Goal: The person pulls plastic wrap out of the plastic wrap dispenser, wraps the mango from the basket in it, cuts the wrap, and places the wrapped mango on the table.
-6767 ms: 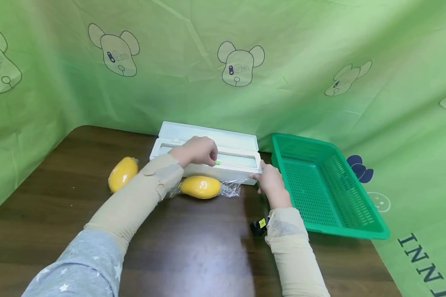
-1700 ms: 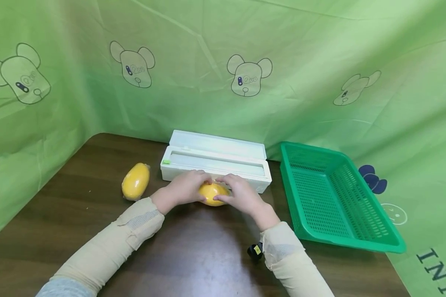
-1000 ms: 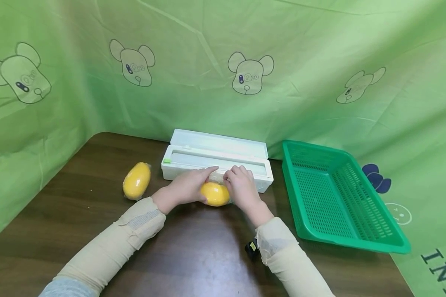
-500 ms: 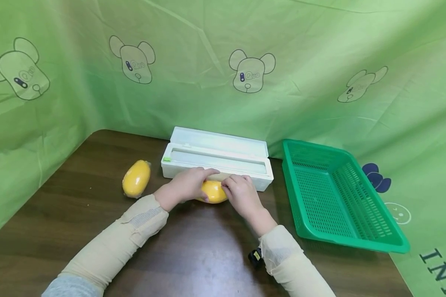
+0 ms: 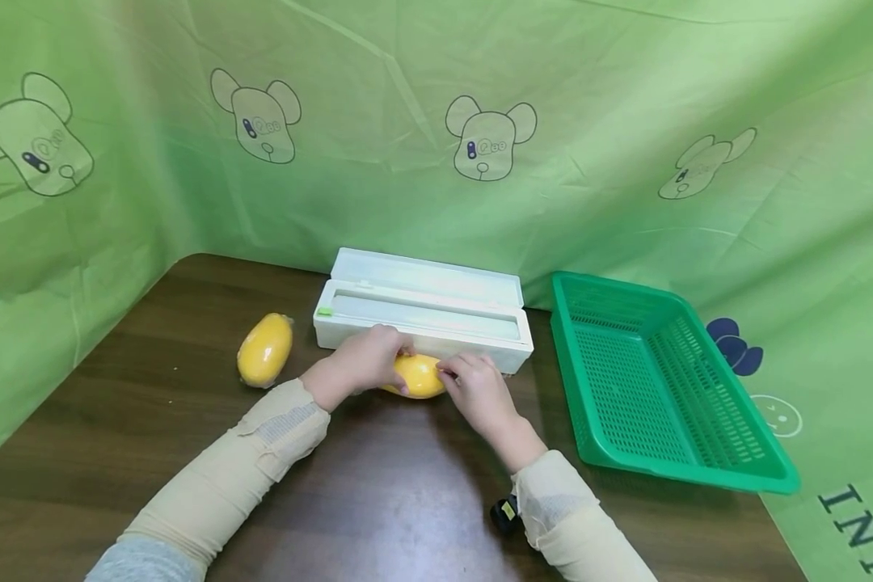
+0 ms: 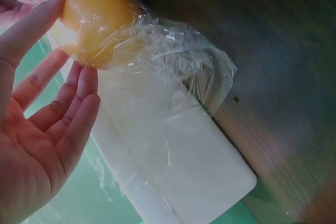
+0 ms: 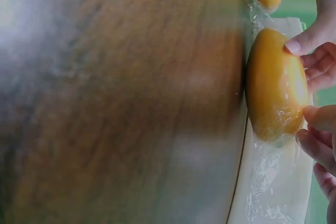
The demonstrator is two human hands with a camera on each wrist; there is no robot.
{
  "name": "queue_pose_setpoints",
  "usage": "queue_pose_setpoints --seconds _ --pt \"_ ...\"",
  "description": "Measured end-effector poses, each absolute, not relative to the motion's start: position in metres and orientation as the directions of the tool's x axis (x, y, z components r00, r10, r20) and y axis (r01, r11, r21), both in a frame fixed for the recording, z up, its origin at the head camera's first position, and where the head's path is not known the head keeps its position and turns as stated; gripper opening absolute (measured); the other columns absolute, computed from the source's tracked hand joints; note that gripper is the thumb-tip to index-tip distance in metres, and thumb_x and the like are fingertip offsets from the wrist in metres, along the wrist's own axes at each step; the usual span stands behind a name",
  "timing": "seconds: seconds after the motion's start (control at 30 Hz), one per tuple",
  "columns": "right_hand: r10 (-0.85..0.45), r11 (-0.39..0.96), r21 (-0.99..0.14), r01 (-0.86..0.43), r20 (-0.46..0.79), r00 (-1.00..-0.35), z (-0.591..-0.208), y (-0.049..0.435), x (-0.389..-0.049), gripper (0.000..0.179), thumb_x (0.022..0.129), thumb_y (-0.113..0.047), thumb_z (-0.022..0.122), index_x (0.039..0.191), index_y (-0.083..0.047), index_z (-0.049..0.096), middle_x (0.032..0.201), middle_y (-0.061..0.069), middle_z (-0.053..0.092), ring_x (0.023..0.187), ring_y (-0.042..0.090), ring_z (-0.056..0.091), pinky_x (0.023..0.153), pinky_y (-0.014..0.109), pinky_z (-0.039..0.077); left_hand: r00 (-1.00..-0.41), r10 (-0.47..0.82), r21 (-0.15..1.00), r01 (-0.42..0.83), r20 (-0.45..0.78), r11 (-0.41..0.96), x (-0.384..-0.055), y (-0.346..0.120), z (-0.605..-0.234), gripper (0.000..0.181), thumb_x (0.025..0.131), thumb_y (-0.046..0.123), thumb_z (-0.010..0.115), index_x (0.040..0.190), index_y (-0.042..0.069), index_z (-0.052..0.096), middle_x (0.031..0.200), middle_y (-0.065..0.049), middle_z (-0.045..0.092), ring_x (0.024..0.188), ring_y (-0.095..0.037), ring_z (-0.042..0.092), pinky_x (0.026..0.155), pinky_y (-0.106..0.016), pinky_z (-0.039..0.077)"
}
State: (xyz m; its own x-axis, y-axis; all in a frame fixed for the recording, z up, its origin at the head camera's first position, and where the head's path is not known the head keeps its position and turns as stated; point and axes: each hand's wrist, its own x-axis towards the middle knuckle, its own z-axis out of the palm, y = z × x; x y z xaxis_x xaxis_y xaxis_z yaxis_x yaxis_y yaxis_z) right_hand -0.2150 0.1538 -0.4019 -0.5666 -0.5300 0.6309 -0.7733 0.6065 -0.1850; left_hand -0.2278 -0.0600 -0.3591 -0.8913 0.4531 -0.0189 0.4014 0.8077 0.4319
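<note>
A yellow mango [image 5: 420, 377] lies in front of the white cling film dispenser [image 5: 436, 341], with clear cling film [image 6: 189, 61] around it and bunched loosely past its left end. My left hand [image 5: 367, 358] holds the mango at its left part, thumb on the near side and fingers behind. At the other end, my right hand [image 5: 478, 390] pinches film against the mango's surface between thumb and forefinger. More film trails beyond that end in the right wrist view. The dispenser's lid [image 5: 429, 276] is up, and its green slider [image 5: 325, 311] sits at the left end.
A second film-wrapped mango [image 5: 265, 350] lies to the left on the brown table [image 5: 378, 501]. On the right stands a green perforated basket [image 5: 589, 404]. A small black object with a yellow label [image 5: 505, 513] is beside the right wrist. Green cloth hangs behind.
Earlier my left hand was at the green slider and my right on the dispenser's right end. Both hands moved to the mango; the slider is now at the left. Lately my right fingers shifted slightly.
</note>
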Motion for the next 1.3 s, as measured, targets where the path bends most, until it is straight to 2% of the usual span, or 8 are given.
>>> queue_pose_setpoints --seconds 0.13,0.37,0.5,0.73,0.93,1.03,1.13,1.3 --pt "-0.51 0.594 -0.239 -0.768 0.626 -0.589 -0.403 0.156 -0.215 0.013 0.08 0.001 0.085 0.087 -0.002 0.075 0.085 0.005 0.07 0.077 0.023 0.069 0.076 0.043 0.053 -0.896 0.443 0.448 0.389 -0.016 0.805 -0.228 -0.061 -0.359 0.043 0.069 0.022 0.097 0.101 0.004 0.074 0.089 0.0 0.068 0.078 -0.016 0.055 0.073 -0.033 0.05" --pt "-0.541 0.561 -0.243 -0.791 0.616 -0.573 -0.403 0.159 -0.218 0.011 0.096 -0.011 0.073 0.088 -0.004 0.072 0.085 0.004 0.067 0.074 0.024 0.066 0.072 0.043 0.054 -0.896 0.444 0.434 0.406 0.014 0.805 -0.228 -0.061 -0.359 0.043 0.068 0.023 0.098 0.089 0.005 0.066 0.082 0.0 0.059 0.074 -0.018 0.051 0.068 -0.033 0.047" --pt "-0.551 0.557 -0.243 -0.794 0.608 -0.572 -0.401 0.158 -0.217 0.008 0.094 -0.007 0.073 0.087 -0.004 0.07 0.085 0.005 0.066 0.075 0.022 0.066 0.069 0.039 0.055 -0.891 0.452 0.381 0.432 0.043 0.817 -0.227 -0.06 -0.358 0.048 0.066 0.024 0.099 0.087 0.006 0.06 0.08 -0.002 0.052 0.072 -0.018 0.049 0.066 -0.033 0.045" --pt "-0.557 0.593 -0.33 -0.735 0.491 -0.67 -0.399 0.154 -0.215 0.018 0.084 -0.005 0.081 0.096 -0.004 0.067 0.082 0.001 0.062 0.072 0.017 0.061 0.066 0.031 0.053 -0.872 0.482 0.311 0.482 0.082 0.819 -0.224 -0.062 -0.354 0.052 0.065 0.025 0.099 0.094 0.003 0.062 0.085 -0.004 0.051 0.072 -0.02 0.054 0.068 -0.037 0.051" --pt "-0.577 0.624 -0.365 -0.691 0.382 -0.722 -0.399 0.156 -0.216 0.035 0.083 -0.018 0.087 0.109 -0.007 0.067 0.082 -0.001 0.057 0.069 0.013 0.053 0.062 0.029 0.048 -0.866 0.494 0.376 0.485 0.08 0.789 -0.224 -0.068 -0.344 0.025 0.085 0.012 0.084 0.106 0.003 0.073 0.093 -0.007 0.057 0.08 -0.022 0.058 0.076 -0.036 0.053" --pt "-0.573 0.624 -0.382 -0.681 0.369 -0.732 -0.397 0.158 -0.218 0.039 0.083 -0.021 0.088 0.114 -0.007 0.068 0.095 0.001 0.059 0.076 0.016 0.056 0.066 0.032 0.05 -0.856 0.496 0.36 0.513 0.145 0.779 -0.224 -0.069 -0.342 0.014 0.091 0.004 0.072 0.104 0.003 0.077 0.093 -0.007 0.057 0.077 -0.023 0.061 0.072 -0.036 0.054" --pt "-0.606 0.603 -0.372 -0.706 0.361 -0.709 -0.397 0.16 -0.221 0.046 0.081 -0.023 0.089 0.118 -0.005 0.068 0.112 0.007 0.061 0.092 0.023 0.062 0.08 0.038 0.054 -0.824 0.514 0.298 0.565 0.237 0.769 -0.224 -0.069 -0.344 0.008 0.088 0.0 0.074 0.094 0.004 0.075 0.096 -0.006 0.057 0.071 -0.024 0.062 0.065 -0.034 0.054" --pt "-0.664 0.563 -0.337 -0.755 0.359 -0.656 -0.398 0.161 -0.225 0.048 0.078 -0.019 0.091 0.118 -0.003 0.068 0.123 0.013 0.067 0.114 0.033 0.062 0.099 0.045 0.05 -0.787 0.542 0.232 0.61 0.296 0.758 -0.226 -0.069 -0.351 0.019 0.082 -0.009 0.074 0.093 0.005 0.067 0.102 -0.005 0.063 0.067 -0.025 0.062 0.06 -0.033 0.052"
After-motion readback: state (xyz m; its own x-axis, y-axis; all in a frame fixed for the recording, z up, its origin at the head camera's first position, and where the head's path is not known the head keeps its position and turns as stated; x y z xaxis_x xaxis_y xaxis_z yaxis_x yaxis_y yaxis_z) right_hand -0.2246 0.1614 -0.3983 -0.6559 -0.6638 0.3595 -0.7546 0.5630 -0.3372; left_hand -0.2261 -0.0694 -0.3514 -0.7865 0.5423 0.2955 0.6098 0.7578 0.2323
